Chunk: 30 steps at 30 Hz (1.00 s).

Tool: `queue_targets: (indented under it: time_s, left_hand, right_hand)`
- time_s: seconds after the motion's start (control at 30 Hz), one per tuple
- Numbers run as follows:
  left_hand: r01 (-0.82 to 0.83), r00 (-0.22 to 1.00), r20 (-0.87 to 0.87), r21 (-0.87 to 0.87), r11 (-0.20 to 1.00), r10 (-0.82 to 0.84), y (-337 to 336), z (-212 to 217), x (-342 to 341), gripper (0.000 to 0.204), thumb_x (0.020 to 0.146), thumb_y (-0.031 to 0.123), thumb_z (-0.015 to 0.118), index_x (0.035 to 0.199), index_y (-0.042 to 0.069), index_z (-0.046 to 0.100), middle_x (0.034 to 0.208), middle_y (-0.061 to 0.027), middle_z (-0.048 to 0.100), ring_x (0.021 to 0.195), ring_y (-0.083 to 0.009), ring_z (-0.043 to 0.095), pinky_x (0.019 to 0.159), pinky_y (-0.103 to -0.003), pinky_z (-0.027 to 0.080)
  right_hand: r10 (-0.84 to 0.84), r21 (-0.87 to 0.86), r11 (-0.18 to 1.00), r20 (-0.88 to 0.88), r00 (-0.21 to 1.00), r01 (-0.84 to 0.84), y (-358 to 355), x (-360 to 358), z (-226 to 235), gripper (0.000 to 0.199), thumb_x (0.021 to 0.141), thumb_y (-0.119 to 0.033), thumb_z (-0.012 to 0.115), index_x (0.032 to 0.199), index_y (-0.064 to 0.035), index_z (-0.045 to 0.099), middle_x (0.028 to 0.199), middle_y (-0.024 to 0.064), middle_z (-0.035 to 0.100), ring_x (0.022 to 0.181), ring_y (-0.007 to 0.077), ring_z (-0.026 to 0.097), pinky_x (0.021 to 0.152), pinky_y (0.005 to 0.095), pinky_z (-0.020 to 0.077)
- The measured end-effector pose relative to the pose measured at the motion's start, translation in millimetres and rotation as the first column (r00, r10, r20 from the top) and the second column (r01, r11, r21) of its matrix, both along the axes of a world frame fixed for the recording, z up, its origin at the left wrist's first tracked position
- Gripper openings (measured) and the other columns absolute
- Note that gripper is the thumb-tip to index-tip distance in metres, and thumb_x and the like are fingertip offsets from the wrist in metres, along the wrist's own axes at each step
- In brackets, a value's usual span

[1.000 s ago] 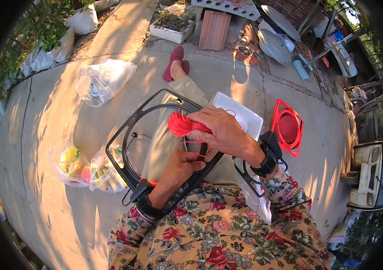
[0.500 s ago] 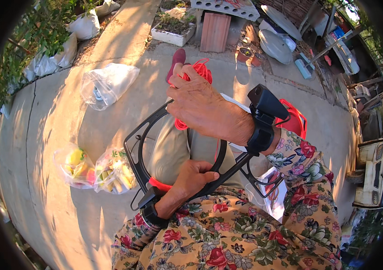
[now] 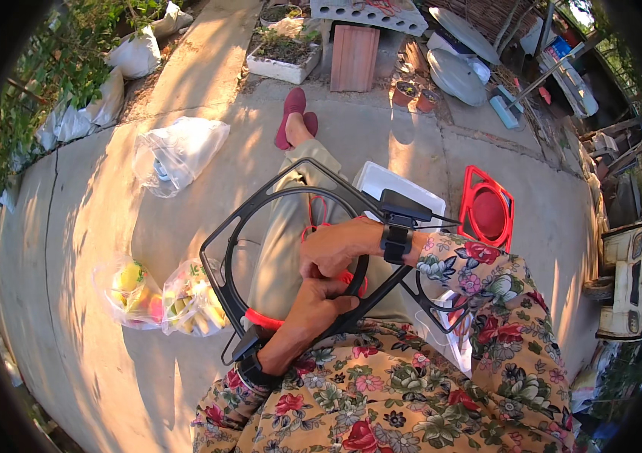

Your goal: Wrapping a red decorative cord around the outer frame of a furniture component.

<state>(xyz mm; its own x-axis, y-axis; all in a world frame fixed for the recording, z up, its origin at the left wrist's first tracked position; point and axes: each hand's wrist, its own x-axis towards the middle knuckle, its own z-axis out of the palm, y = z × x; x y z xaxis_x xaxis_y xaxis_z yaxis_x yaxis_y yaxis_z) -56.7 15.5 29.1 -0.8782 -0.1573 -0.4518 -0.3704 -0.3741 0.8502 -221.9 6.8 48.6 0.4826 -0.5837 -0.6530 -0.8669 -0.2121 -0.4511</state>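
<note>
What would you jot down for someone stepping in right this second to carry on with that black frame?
Left hand: gripping the lower rim of the black frame on the lap.
Right hand: on the rim just above, at the red cord.
Done: one short stretch of the lower rim is wrapped in red.
Left: the rest of the rim is bare black.
Nearby: red frame and white tub to the right, bags of coloured pieces to the left.

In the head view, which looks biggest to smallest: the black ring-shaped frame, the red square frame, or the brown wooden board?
1. Black ring-shaped frame, held by both hands near the camera, so nearness inflates it.
2. Red square frame and brown wooden board look alike; the farther board may be bigger.
</note>
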Motion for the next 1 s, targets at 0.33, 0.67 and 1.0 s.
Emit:
queue_targets:
  time_s: [0.33, 0.67, 1.0]
  left_hand:
    - [-0.354, 0.928, 0.225, 0.294, 0.888, 0.296, -44, 11, 5, 0.013, 0.082, 0.005, 0.07, 0.092, -0.002, 0.069, 0.079, -0.0054, 0.069, 0.062, -0.0093, 0.063, 0.055, -0.021, 0.049]
    - [-0.436, 0.899, 0.215, 0.366, 0.822, 0.381, -58, 0, 12, 0.021, 0.082, 0.008, 0.072, 0.098, -0.004, 0.067, 0.082, -0.0069, 0.07, 0.064, -0.0109, 0.064, 0.057, -0.021, 0.051]
    - [-0.431, 0.899, 0.17, 0.516, 0.74, 0.405, -65, -5, 31, 0.022, 0.083, 0.008, 0.071, 0.101, -0.003, 0.064, 0.084, -0.0064, 0.07, 0.065, -0.0108, 0.065, 0.057, -0.02, 0.052]
  right_hand:
    - [-0.597, 0.225, 0.411, 0.799, 0.074, 0.883, 61, -35, 74, 0.015, 0.089, -0.011, 0.059, 0.098, -0.0027, 0.068, 0.076, 0.0023, 0.064, 0.072, 0.011, 0.06, 0.066, 0.0268, 0.0479]
    - [-0.462, -0.624, 0.486, 0.411, 0.786, 0.612, 122, 8, -28, 0.046, 0.07, -0.007, 0.068, 0.115, -0.0163, 0.062, 0.112, 0.0072, 0.055, 0.109, 0.0271, 0.052, 0.089, 0.0404, 0.0433]
    - [-0.345, -0.553, 0.524, 0.557, 0.755, 0.648, 113, 14, -22, 0.045, 0.073, -0.013, 0.069, 0.118, -0.0146, 0.06, 0.122, 0.0074, 0.053, 0.115, 0.0295, 0.049, 0.098, 0.0431, 0.0386]
